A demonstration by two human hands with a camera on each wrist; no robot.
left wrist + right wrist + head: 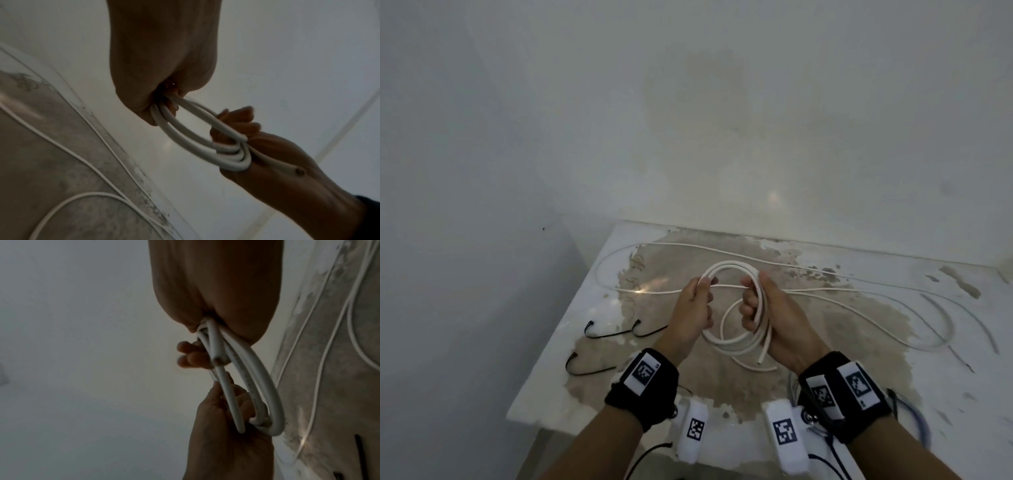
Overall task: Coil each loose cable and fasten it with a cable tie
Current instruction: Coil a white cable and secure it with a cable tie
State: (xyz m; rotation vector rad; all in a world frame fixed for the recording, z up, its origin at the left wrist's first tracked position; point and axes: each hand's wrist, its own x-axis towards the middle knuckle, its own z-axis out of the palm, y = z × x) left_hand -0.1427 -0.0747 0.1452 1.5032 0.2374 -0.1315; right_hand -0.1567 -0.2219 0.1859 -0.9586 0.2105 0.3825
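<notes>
A thick white cable (pixel 726 268) is wound into a coil of several loops, held just above the table between both hands. My left hand (pixel 697 301) grips the coil's left side; in the left wrist view its fingers (pixel 164 97) curl round the loops (pixel 185 136). My right hand (pixel 760 305) clutches the right side, and the cut end (pixel 761 360) hangs below it. In the right wrist view the loops (pixel 265 386) run from my right hand (pixel 213 314) down to the left hand (pixel 226 418). Black cable ties (pixel 606 332) lie at the table's left.
A thin white cable (pixel 859 308) sprawls loose over the stained white table (pixel 945 308), looping to the right and along the back. A short white piece (pixel 753 366) lies under the coil. A third black tie (pixel 585 370) lies near the left edge. Walls close the back and left.
</notes>
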